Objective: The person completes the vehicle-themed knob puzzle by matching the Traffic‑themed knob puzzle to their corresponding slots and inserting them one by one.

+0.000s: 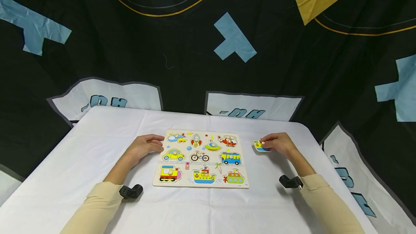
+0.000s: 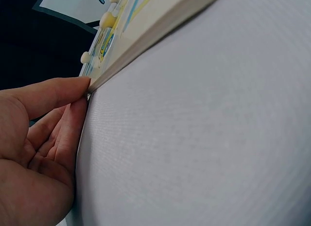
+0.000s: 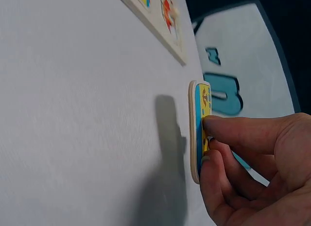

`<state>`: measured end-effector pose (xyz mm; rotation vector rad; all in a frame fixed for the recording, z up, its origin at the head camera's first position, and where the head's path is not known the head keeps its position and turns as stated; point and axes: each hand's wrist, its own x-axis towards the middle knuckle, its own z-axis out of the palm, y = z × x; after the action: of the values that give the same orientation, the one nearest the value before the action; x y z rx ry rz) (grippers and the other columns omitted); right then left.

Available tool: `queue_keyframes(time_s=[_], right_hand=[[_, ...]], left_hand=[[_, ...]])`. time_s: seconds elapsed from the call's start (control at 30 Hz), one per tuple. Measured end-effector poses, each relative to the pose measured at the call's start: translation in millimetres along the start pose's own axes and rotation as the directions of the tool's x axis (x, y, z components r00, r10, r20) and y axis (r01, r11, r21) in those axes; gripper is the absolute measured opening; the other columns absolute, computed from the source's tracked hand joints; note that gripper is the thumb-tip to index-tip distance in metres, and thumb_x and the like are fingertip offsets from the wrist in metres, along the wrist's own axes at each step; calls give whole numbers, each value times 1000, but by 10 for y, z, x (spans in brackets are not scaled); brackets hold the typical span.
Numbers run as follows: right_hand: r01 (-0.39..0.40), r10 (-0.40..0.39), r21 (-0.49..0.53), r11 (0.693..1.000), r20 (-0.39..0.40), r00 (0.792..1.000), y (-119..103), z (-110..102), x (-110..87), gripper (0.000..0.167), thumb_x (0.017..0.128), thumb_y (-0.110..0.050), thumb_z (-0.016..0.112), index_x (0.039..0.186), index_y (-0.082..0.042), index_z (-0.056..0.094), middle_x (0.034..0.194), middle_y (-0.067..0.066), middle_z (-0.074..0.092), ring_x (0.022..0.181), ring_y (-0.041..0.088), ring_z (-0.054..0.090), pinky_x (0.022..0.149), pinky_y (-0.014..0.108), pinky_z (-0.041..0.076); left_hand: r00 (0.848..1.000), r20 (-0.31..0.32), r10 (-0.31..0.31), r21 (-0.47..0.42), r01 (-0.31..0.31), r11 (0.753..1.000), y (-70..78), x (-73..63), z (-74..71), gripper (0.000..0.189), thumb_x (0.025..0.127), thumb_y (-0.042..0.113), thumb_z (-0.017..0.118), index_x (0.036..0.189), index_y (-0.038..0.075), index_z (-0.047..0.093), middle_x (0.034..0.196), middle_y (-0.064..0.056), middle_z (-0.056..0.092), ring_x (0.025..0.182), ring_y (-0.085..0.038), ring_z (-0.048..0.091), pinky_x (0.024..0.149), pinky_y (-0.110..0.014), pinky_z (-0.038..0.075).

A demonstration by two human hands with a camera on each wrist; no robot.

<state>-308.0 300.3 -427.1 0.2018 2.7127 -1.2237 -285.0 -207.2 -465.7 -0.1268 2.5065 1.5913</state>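
Observation:
My right hand (image 1: 276, 143) pinches a boat puzzle piece (image 1: 260, 146), yellow and blue with an anchor mark, to the right of the board. In the right wrist view the boat piece (image 3: 198, 131) stands edge-on above the cloth, apart from its shadow. Thumb and fingertips meet on its printed face. At the left edge of the wooden puzzle board (image 1: 182, 184), the fingertips of my left hand (image 1: 143, 148) touch the side, fingers extended. The left wrist view has the left hand (image 2: 46, 143) with a tip right at the board's corner.
On the board are a car (image 1: 173, 154), a bus (image 1: 230, 158), a train (image 1: 169, 173) and several other vehicle pictures, with a boat picture (image 1: 204, 176) at bottom middle. White cloth (image 1: 182, 212) covers the table. A black curtain (image 1: 182, 53) hangs behind.

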Motion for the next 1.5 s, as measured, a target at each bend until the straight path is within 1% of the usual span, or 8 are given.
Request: queue_keyframes(time_s=[0.27,0.4,0.5,0.67,0.9,1.07,1.27,1.5], right_hand=[[42,-41,-31,999,28,999,-228,190,-13,23,85,-18,77,107,-10,79,120,12,72,99,23,61,79,31,50],[79,-78,-10,997,49,996,-338,286,-12,22,82,-15,80,103,-8,79,111,10,75,90,21,63,76,33,51],[102,-102,5,995,61,993,-419,355,-24,21,81,-13,81,101,-7,79,105,9,76,88,20,63,76,34,53],[121,-120,-2,993,78,990,-537,465,-61,20,79,-14,83,98,-8,79,100,7,76,84,20,62,78,37,54],[163,-160,-13,987,128,979,-686,637,-112,17,77,-14,85,92,-9,79,94,5,76,80,18,63,75,37,54],[186,-182,-7,982,182,966,-796,742,-156,15,76,-12,86,88,-8,78,90,4,75,79,18,61,74,40,54],[213,-202,-17,977,256,945,-934,824,-231,12,76,-12,86,85,-10,78,82,1,72,77,17,60,71,35,52],[270,-251,-6,963,347,904,-1039,917,-294,13,76,-11,87,85,-10,78,75,-1,69,70,15,58,66,31,51]], left_hand=[[1000,1,-11,-1,11,1000,1,8,-9,52,85,18,78,135,7,63,109,-6,74,103,-21,65,105,-47,41],[1000,3,-6,2,6,1000,7,6,-9,52,85,17,77,134,7,63,108,-5,74,101,-20,65,104,-46,42],[1000,3,-7,2,7,1000,11,8,-6,52,85,17,78,134,7,64,106,-5,74,99,-19,65,103,-44,42],[1000,3,-8,-1,8,1000,15,7,-9,52,85,16,78,134,7,64,105,-4,74,99,-19,65,103,-44,42],[1000,9,-7,-12,7,1000,22,-4,1,51,85,16,78,133,7,64,107,-6,74,100,-19,65,103,-44,42],[1000,10,-5,-9,5,1000,25,-10,-4,52,84,16,78,133,6,64,106,-6,74,99,-17,65,102,-43,42],[1000,17,0,-1,0,1000,30,-19,-7,53,84,17,78,134,5,63,107,-6,74,100,-17,64,102,-44,42],[1000,1,-21,1,21,1000,30,-6,0,51,85,17,77,133,8,64,107,-5,74,104,-22,64,104,-46,41]])
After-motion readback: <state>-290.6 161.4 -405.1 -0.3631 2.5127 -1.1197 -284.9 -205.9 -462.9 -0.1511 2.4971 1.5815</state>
